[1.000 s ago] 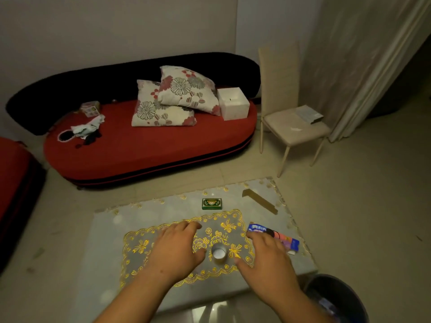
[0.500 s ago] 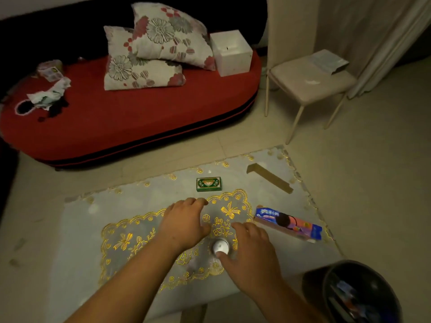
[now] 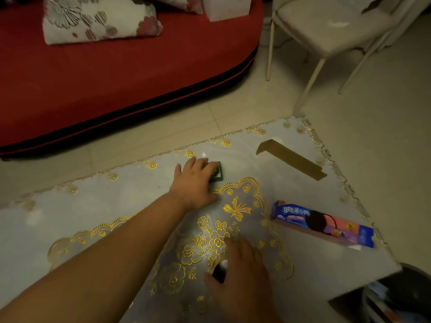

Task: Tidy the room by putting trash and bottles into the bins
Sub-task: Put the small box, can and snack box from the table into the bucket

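On the counter [image 3: 130,206], under a gold-patterned cover, two pickups in hand at once.

Item 1: left hand [image 3: 194,183], arm stretched forward across the counter, palm down, fingers draped over the small green box [image 3: 216,172] at the far middle. Fingers touch its top and near edge; whether the grip has closed on it cannot be told.

Item 2: right hand [image 3: 242,273], drawn in near the front edge, knuckles up, grip curled around a small dark cylinder with a pale top [image 3: 220,270]. Grasp looks closed; the cylinder seems tilted, and whether it has left the counter is unclear.

Item 3: blue biscuit box [image 3: 323,226], lying flat to the right, untouched.

Item 4: folded cardboard strip [image 3: 290,159], far right corner, untouched.

Item 5: dark bin [image 3: 410,285], on the floor just past the counter's right front corner, already holding scraps.

Step judged: gathering small trash, early to middle of the clearing. Next move calls for pinching the green box securely, then swinging both hands right and down over the bin's mouth before letting go.
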`<state>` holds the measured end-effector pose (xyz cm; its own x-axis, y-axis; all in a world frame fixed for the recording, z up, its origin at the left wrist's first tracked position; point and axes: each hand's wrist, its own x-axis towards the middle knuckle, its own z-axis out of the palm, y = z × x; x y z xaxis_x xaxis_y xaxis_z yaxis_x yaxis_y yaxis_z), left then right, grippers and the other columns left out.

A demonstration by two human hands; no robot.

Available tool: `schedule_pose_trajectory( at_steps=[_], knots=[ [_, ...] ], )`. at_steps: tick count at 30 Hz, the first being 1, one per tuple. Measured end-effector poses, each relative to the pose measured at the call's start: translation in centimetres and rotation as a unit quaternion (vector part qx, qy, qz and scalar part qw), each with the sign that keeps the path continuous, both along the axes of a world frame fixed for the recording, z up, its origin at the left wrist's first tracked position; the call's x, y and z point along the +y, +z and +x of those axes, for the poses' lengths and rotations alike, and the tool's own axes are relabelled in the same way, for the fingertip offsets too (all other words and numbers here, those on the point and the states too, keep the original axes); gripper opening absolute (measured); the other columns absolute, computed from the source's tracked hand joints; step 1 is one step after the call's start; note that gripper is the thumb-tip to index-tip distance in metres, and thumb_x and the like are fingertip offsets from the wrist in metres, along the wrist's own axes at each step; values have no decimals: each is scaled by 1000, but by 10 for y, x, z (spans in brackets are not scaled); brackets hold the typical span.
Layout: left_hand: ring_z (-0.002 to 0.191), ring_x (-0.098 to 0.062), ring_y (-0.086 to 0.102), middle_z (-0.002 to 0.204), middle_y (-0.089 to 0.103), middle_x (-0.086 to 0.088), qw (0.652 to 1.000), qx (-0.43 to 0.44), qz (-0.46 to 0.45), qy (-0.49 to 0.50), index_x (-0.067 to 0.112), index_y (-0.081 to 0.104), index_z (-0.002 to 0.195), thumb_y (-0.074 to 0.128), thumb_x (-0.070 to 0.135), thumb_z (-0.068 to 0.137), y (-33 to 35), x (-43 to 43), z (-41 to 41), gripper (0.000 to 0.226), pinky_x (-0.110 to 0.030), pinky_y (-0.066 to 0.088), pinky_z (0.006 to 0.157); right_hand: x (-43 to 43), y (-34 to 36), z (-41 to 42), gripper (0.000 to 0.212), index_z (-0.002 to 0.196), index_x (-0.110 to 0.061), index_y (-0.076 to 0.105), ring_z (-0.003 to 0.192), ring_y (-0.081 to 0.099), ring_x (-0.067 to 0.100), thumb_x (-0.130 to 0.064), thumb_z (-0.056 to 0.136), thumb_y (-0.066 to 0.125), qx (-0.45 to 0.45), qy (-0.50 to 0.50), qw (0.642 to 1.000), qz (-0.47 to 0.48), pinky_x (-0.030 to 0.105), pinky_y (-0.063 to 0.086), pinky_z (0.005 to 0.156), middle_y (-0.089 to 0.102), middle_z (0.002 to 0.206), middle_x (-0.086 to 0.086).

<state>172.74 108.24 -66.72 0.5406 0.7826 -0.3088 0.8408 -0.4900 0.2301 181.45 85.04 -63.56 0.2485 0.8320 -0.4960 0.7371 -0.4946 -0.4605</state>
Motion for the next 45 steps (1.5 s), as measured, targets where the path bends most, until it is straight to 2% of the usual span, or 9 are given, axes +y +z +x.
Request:
schedule_pose_trajectory(
  at_steps=[3,8,13,19,26,32,37,40,45],
  knots=[
    [146,-33,19,157,29,1,1000,7,-14,-3,49,22,147,71,64,68,-17,12,4,94,-64,22,112,0,-18,-7,88,144,-48,17,141,23,19,-73,70,58,11,-4,1000,-24,36,38,107,15,156,-13],
    [122,-30,43,135,44,1,1000,-1,-9,5,47,33,143,68,35,80,-29,15,5,73,-50,46,91,1,-24,-12,71,133,-42,27,129,39,19,-58,75,64,30,-1,999,-37,34,46,98,26,145,-10],
    [113,-31,49,127,46,-1,998,-19,-53,17,46,32,144,65,37,85,-3,0,-4,69,-50,52,88,0,5,1,59,127,-40,35,121,43,17,-51,78,66,26,-9,999,-23,32,47,95,35,134,-12],
    [101,-27,54,120,48,1,995,-85,-37,28,46,34,145,68,28,79,91,-27,-22,76,-37,50,86,6,84,33,53,122,-43,38,119,42,13,-55,78,64,5,-27,999,31,24,44,92,38,126,-16],
    [103,-18,56,116,47,13,993,-116,-4,27,56,26,143,67,43,77,238,-53,-34,78,-35,54,80,22,203,60,48,118,-42,44,108,50,11,-55,77,67,-3,-49,991,122,23,45,90,47,118,-15],
    [95,-18,59,112,49,12,992,-126,27,-5,54,29,141,64,50,77,354,-75,-29,73,-31,50,66,8,306,71,29,96,-38,42,80,52,8,-54,83,61,-33,-75,979,187,28,48,69,51,89,-14],
    [95,-15,58,110,48,15,988,-141,37,-50,54,31,138,59,52,77,409,-102,-19,67,-29,48,66,-27,364,93,38,109,-42,51,89,53,5,-55,75,61,-75,-118,969,204,21,45,76,51,107,-18],
    [93,-13,56,107,46,16,984,-160,36,-72,53,35,137,60,49,77,432,-121,-2,65,-26,46,66,-56,392,109,49,117,-39,57,94,55,7,-58,72,56,-79,-141,964,212,24,48,81,52,114,-15],
    [93,-11,58,108,42,19,975,-195,30,-105,50,38,137,64,47,76,454,-170,50,66,-23,41,68,-117,427,142,51,122,-37,58,100,57,9,-53,75,64,-88,-190,953,220,24,46,86,52,117,-13]
  ],
)
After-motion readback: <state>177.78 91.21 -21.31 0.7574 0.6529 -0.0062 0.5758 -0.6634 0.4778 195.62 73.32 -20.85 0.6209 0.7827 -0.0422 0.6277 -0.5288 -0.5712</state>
